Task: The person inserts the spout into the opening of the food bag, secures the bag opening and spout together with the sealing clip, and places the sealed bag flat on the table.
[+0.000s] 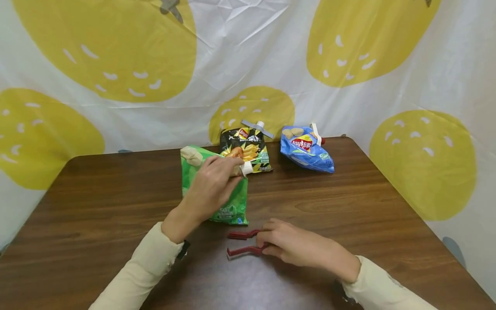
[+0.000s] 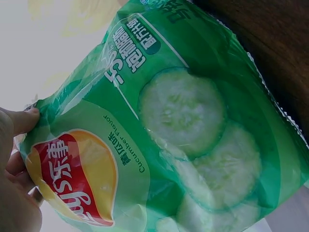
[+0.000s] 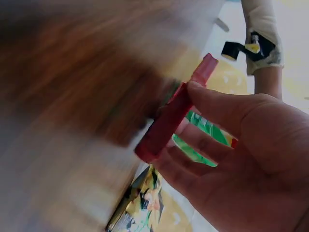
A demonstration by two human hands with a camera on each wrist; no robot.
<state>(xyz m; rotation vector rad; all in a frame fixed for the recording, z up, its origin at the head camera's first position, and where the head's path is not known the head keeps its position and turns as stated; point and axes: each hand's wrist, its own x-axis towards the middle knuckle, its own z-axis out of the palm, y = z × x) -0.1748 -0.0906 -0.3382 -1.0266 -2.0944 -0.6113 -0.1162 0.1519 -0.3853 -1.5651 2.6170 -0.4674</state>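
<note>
My left hand [image 1: 211,183] grips the top edge of a green Lay's cucumber-flavour chip bag [image 1: 236,200], which hangs tilted above the table. The left wrist view shows the thumb and fingers pinching the green bag [image 2: 159,111] near its logo. A small white piece [image 1: 246,168] sticks out beside the left fingertips; its kind is unclear. Near the table's front, my right hand [image 1: 292,241] pinches a red clip [image 1: 246,250] between thumb and fingers. A second red length [image 1: 243,235] lies beside it; whether they are joined is hidden by the fingers.
Behind the green bag, a black Lay's bag [image 1: 248,148] with a grey clip [image 1: 257,128] leans against the patterned cloth. To its right stands a blue Lay's bag [image 1: 304,148] with a white clip [image 1: 315,133]. All are on a brown wooden table [image 1: 116,193].
</note>
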